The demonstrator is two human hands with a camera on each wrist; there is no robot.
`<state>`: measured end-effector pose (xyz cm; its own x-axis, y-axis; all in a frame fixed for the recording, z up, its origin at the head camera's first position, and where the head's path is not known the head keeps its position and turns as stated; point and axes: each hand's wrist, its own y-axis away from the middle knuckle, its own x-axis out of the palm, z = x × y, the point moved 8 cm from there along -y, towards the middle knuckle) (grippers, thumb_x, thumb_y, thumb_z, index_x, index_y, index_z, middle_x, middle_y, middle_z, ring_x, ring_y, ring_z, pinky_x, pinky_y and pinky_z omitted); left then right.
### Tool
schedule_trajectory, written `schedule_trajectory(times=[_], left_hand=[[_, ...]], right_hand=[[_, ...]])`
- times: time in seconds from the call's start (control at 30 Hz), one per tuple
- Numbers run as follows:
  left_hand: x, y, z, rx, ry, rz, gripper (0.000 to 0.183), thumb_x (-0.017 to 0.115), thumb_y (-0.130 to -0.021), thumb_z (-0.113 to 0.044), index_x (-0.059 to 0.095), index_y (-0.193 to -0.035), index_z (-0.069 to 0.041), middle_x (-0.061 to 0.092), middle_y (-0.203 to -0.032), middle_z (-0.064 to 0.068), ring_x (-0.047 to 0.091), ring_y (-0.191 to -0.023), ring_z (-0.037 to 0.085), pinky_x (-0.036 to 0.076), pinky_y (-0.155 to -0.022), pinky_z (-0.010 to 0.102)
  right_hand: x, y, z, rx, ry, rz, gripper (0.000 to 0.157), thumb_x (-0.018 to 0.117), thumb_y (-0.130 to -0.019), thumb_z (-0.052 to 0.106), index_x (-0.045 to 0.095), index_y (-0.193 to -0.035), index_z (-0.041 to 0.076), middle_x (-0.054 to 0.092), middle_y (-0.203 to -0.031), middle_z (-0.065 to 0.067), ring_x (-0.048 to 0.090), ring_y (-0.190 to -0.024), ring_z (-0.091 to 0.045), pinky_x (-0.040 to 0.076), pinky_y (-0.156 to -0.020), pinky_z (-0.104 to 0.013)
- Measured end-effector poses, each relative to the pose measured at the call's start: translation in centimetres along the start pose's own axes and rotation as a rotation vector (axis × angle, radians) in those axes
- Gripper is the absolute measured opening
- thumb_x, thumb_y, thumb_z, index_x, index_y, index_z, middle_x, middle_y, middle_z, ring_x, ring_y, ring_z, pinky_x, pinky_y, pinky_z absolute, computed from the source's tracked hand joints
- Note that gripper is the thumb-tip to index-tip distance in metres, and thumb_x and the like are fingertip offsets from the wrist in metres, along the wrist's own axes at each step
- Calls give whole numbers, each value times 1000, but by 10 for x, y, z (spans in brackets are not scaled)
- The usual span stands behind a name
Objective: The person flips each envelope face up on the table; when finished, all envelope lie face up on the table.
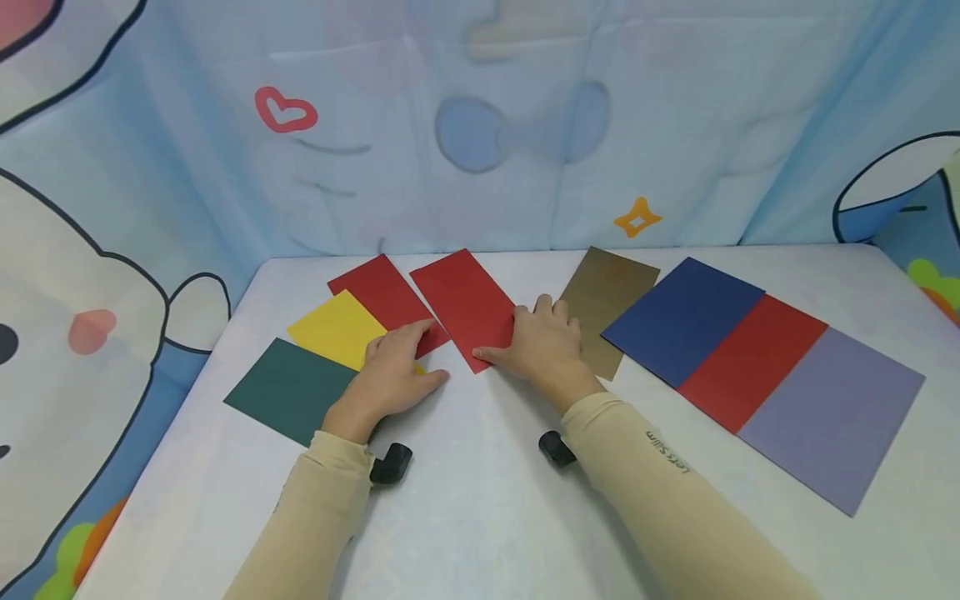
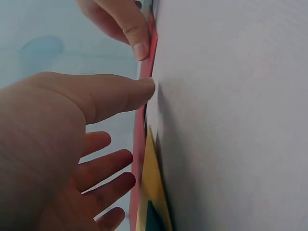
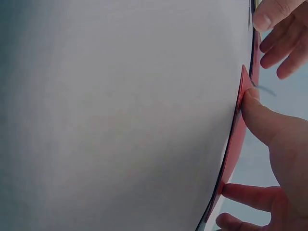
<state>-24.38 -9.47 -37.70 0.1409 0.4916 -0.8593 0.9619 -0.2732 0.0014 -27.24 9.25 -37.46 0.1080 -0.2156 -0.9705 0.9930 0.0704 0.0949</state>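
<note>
In the head view, a red rectangular card (image 1: 467, 292) lies at the middle of the table's far side. My right hand (image 1: 551, 346) touches it with thumb and index finger spread apart; in the right wrist view the thumb (image 3: 260, 118) rests near one corner of the red card (image 3: 234, 139). My left hand (image 1: 393, 375) hovers with spread fingers over a yellow card (image 1: 333, 327) and a second red card (image 1: 382, 292), and seems to hold nothing. A dark green card (image 1: 288, 392) lies beside its wrist, partly covered by that arm.
Right of my right hand lies a brown-gold card (image 1: 609, 287). Farther right, a blue card (image 1: 682, 317), a red card (image 1: 753, 362) and a grey-purple card (image 1: 832, 417) form an adjoining row. A printed curtain (image 1: 525, 200) hangs behind the white table (image 1: 465, 517).
</note>
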Motion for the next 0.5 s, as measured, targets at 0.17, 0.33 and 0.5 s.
schedule_trajectory(times=[0.17, 0.33, 0.5], left_hand=[[-4, -1, 2, -14, -18, 1, 83, 82, -83, -32, 42, -151, -8, 49, -147, 10, 44, -134, 28, 22, -115, 55], [-2, 0, 3, -28, -44, 32, 81, 81, -85, -32, 42, -152, -7, 49, -148, 11, 42, -137, 30, 20, -115, 54], [-3, 2, -1, -21, -100, 32, 73, 80, -86, -33, 48, -148, -9, 59, -138, 7, 54, -125, 27, 20, -113, 51]], right_hand=[[-2, 4, -5, -2, -71, 0, 90, 73, -79, 64, 51, -142, 4, 47, -124, -22, 40, -120, -38, 40, -97, -55], [-11, 22, -22, -46, -168, 20, 87, 76, -80, 59, 50, -146, 7, 45, -136, -23, 37, -126, -40, 40, -98, -59], [-16, 51, -45, -117, -246, 62, 87, 76, -81, 59, 49, -149, 10, 40, -144, -25, 31, -132, -46, 41, -95, -67]])
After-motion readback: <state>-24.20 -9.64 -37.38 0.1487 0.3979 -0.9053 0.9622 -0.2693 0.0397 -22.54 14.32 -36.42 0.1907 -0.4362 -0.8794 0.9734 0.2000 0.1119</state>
